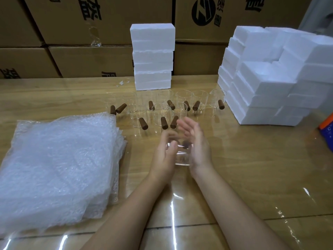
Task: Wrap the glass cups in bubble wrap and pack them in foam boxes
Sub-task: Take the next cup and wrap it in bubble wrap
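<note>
Head view: two bare forearms reach in from the bottom edge over a glossy wood table [252, 168]. Btwn the hands sits a clear glass cup [182, 157] w/ a brown handle [186, 144] facing up and away. It is mid-frame, low over the tabletop, and I can't tell if its base touches the wood.

Left hand [164, 156] is on the cup's left side. The thumb lies across the near wall. The fingers [167, 135] are motion-blurred but look curled round the far side.

Right hand [197, 147] is on the cup's right side w/ the palm against the glass. Its fingers are straight, close together and pointing away, not wrapped round the cup.

Just behind the hands stand the spare cups [182, 98], upright in two loose rows. Each has the same brown handle, and the handles point diff. ways.

To the left is the bubble wrap [59, 168], a thick stack of flat sheets. It lies near the left forearm but apart from it.

At the back centre, foam boxes [153, 56] stand in one white stack behind the far row of cups. At the right, a foam pile [270, 78] of more such boxes is several columns wide. Its near corner is just beside the rightmost cup.

Behind it all is a wall of cardboard cartons [72, 24] w/ black print. An orange-and-blue item [327, 130] is cut off by the right edge, so I can't tell what it is.
</note>
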The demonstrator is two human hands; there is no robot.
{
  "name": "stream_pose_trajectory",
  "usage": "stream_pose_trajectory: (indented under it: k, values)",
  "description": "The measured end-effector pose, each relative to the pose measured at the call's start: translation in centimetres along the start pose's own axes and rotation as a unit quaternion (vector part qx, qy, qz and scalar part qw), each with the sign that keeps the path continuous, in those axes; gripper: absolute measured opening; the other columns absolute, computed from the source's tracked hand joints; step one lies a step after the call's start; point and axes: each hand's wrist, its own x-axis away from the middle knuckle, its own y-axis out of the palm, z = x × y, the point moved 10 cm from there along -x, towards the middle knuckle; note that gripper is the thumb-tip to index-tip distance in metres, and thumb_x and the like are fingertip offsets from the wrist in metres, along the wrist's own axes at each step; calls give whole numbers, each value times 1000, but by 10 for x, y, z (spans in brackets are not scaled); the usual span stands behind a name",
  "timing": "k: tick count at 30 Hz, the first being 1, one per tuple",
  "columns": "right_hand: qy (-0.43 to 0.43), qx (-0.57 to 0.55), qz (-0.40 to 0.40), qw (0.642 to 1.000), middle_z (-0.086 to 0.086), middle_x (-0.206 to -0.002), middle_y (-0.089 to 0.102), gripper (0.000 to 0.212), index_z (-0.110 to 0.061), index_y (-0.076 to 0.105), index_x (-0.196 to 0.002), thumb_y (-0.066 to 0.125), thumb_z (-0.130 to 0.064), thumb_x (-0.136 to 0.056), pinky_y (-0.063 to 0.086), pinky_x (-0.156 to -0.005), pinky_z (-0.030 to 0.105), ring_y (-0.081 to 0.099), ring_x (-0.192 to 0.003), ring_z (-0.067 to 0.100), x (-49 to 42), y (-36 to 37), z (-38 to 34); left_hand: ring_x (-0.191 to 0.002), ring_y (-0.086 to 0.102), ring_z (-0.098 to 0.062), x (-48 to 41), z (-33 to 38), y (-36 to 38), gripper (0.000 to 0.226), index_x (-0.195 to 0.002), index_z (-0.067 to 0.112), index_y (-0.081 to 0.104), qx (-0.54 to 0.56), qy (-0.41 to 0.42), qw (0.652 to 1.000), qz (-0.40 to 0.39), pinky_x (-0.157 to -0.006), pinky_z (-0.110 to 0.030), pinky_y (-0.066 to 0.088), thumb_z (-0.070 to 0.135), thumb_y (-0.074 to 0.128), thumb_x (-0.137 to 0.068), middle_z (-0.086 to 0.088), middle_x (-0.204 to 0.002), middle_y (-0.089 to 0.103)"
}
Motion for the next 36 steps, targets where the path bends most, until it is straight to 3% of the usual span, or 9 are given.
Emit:
stream_pose_trajectory:
  k: [5,10,12,15,21,26,29,32,36]
  values:
    - [-75,102,-3,992,-10,-78,71,42,-20,66,-84,30,-39,-97,47,-74,15,65,-79,2,-3,-2,-12,-46,52,-4,-2,-20,-5,42,-87,11,56,187,-124,973,60,-39,-13,35,46,32,-90,-6,-75,58]
    - [-236,325,-42,915,-11,-63,43,33,-5,52,-76,34,-22,-97,33,-59,26,40,-59,8,11,14,-31,-29,25,-7,-4,-41,-11,61,-78,14,63,343,-248,904,61,-36,-7,16,54,21,-95,-11,-58,58]
    - [-245,403,-47,881,-13,-54,33,26,-12,45,-75,33,-24,-95,29,-53,32,36,-53,14,12,16,-29,-29,25,-8,-3,-46,-10,60,-80,13,62,349,-275,895,38,-34,-9,16,57,23,-94,-10,-58,59]
    - [-228,421,-64,876,-11,-51,35,22,-20,39,-77,31,-29,-95,31,-50,36,38,-49,20,11,18,-27,-28,26,-9,-1,-49,-9,56,-87,9,52,329,-299,896,8,-33,-9,20,58,25,-93,-13,-57,57]
    - [-151,388,-32,908,14,-63,58,35,-21,43,-67,36,-29,-101,44,-60,46,56,-61,33,-3,-4,-24,-41,52,-16,-5,-50,-12,62,-86,4,61,174,-283,943,31,-43,-23,44,48,19,-98,-8,-71,62]
    - [-99,378,-32,920,-1,-54,42,41,-23,35,-61,34,-30,-101,41,-57,43,43,-56,21,-5,-6,-13,-75,69,-18,-8,-46,-25,49,-95,7,65,168,-245,950,97,-76,-34,53,37,28,-102,-5,-78,71]
    - [-60,357,-36,931,-3,-56,41,42,-20,37,-62,33,-30,-102,44,-60,42,43,-58,19,-8,-8,-7,-80,70,-22,-13,-33,-32,41,-98,11,65,126,-174,970,113,-69,-27,57,24,27,-104,-14,-88,70]
    - [-18,370,-43,928,2,-64,47,41,-18,39,-63,32,-31,-102,49,-68,45,47,-64,20,-9,-11,1,-87,69,-17,-13,-15,-30,40,-100,18,65,53,-104,989,87,-73,-26,54,25,26,-103,-4,-87,71]
    - [146,237,-93,956,-4,-53,50,37,-19,47,-66,33,-25,-100,31,-35,17,39,-34,3,-4,-12,32,-111,61,-12,-9,15,-18,33,-120,35,53,-97,28,995,19,-88,-30,50,40,46,-88,4,-121,62]
